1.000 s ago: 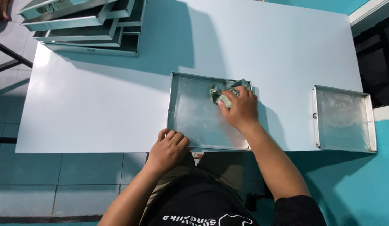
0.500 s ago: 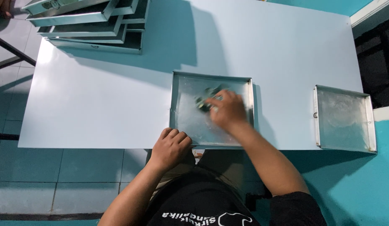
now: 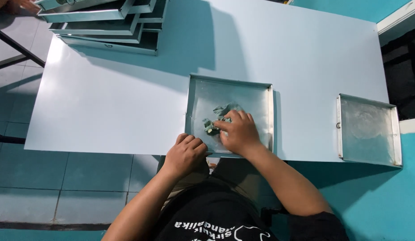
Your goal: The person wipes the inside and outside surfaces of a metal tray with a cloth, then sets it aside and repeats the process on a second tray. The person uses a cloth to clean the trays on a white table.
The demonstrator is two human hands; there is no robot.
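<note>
My right hand [image 3: 238, 131] is pressed down on a crumpled green cloth [image 3: 221, 117], fingers curled over it and gripping it against the floor of the metal tray [image 3: 203, 96]; the cloth sits left of centre in the tray, toward the near side, so the palm bears weight straight down on it; my left hand [image 3: 186, 153] is clenched over the tray's near-left corner at the table edge, pinning it, I judge so the tray does not slide under the rubbing pressure.

The tray lies flat on the pale table [image 3: 127, 102], its near rim right at the table's near edge, close to my body; the tray floor looks dull and smeared, though I cannot tell with what.

Around: a second tray [image 3: 367, 129] sits well apart on the right, overhanging the table's edge; a stack of trays [image 3: 109, 27] stands at the far left corner, well clear; a bit of another person's hand [image 3: 11, 5] shows at the upper left corner, beside that stack.

Nothing lies between my hands and the tray; only its raised rim bounds the cloth's reach.
</note>
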